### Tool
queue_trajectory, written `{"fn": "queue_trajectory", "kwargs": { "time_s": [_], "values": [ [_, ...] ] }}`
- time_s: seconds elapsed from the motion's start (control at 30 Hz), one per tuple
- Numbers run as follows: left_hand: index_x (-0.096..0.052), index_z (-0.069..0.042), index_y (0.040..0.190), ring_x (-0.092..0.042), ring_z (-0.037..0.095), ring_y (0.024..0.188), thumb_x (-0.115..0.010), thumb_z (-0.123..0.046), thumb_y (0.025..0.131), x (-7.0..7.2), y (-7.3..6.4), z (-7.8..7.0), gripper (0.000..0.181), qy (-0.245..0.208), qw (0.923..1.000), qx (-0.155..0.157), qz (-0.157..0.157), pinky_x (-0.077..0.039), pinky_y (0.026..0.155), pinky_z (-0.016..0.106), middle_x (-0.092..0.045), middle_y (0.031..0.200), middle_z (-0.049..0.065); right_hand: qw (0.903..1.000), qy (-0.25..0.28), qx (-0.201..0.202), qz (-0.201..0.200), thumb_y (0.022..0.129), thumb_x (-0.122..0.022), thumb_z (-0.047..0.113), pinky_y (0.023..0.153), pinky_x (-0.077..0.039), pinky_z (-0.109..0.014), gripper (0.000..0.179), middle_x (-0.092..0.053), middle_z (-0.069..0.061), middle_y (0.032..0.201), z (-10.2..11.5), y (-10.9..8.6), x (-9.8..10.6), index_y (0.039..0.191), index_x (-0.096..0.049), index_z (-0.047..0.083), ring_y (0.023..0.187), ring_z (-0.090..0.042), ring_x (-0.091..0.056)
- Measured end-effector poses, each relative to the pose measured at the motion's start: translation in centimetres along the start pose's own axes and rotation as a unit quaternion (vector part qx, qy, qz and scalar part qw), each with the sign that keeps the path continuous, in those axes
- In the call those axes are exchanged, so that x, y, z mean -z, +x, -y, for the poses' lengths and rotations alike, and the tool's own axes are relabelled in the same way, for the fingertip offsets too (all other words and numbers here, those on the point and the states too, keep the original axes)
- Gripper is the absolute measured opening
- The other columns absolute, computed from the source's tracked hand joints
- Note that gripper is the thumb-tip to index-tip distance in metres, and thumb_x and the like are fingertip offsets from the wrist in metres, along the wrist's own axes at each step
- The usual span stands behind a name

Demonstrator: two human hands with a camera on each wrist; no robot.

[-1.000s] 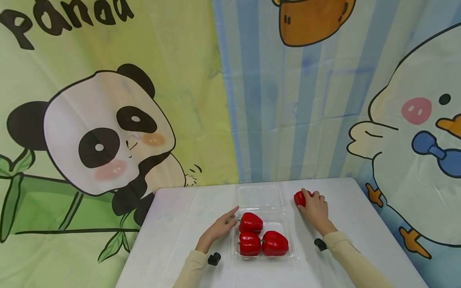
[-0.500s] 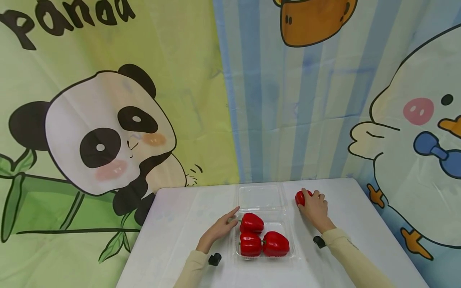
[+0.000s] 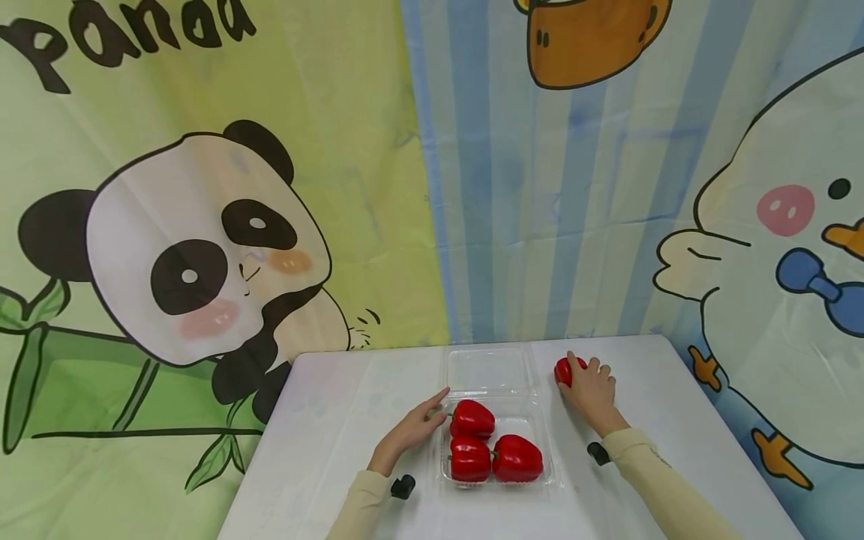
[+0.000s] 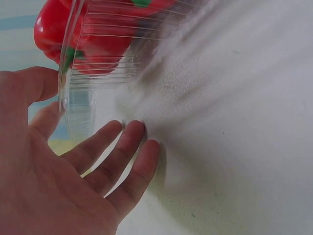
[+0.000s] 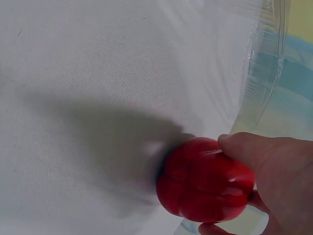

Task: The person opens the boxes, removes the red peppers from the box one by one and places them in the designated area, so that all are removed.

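Three glossy red bell peppers (image 3: 517,458) lie in a clear plastic clamshell box (image 3: 547,420) whose lid (image 3: 490,371) is folded back on the table. My left hand (image 3: 413,431) is at the box's left side, fingers extended. In the left wrist view, thumb and index fingertips touch the box rim (image 4: 62,88), while the other fingers spread close over the table. Right of the lid, my right hand (image 3: 592,394) grips another red bell pepper (image 5: 203,181) at the table surface. The right wrist view has the thumb on its upper side and fingers round the far side, partly hidden.
The white table (image 3: 364,382) ends at a fabric backdrop (image 3: 364,187) printed with a panda and a white bird. A small black piece (image 3: 403,487) sits at the left wrist, and a similar black piece (image 3: 598,453) at the right.
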State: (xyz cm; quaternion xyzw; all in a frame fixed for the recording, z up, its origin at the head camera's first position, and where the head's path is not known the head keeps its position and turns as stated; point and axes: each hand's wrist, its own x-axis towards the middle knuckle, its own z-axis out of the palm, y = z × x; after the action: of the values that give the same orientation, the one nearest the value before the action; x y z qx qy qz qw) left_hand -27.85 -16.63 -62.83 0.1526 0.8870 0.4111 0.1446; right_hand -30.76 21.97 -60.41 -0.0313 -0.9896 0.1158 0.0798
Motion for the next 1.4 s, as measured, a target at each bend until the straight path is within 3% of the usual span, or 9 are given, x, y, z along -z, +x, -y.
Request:
{"fn": "queue_trajectory", "kwargs": {
  "time_s": [0.53,1.4],
  "values": [
    [-0.033,-0.032,0.158,-0.054,0.041,0.13,-0.049,-0.036,0.104,-0.01,-0.12,-0.13,0.056,-0.001,1.0,0.005,0.0,-0.043,0.108,0.063,-0.052,0.146,0.018,0.9998,0.011,-0.012,0.01,0.084,-0.078,0.029,0.091,-0.046,-0.07,0.081,-0.04,-0.041,0.132,0.09,0.22,0.12,0.15,-0.038,0.003,0.116,-0.061,-0.042],
    [-0.033,-0.033,0.158,-0.054,0.04,0.13,-0.049,-0.034,0.104,-0.08,0.04,-0.05,0.056,0.002,1.0,0.007,0.001,-0.043,0.107,0.063,-0.052,0.147,0.018,0.9998,0.011,0.008,0.014,0.083,-0.079,0.026,0.088,-0.049,-0.07,0.079,-0.042,-0.04,0.131,-0.02,0.01,0.61,0.148,-0.041,0.003,0.115,-0.059,-0.044]
  ]
}}
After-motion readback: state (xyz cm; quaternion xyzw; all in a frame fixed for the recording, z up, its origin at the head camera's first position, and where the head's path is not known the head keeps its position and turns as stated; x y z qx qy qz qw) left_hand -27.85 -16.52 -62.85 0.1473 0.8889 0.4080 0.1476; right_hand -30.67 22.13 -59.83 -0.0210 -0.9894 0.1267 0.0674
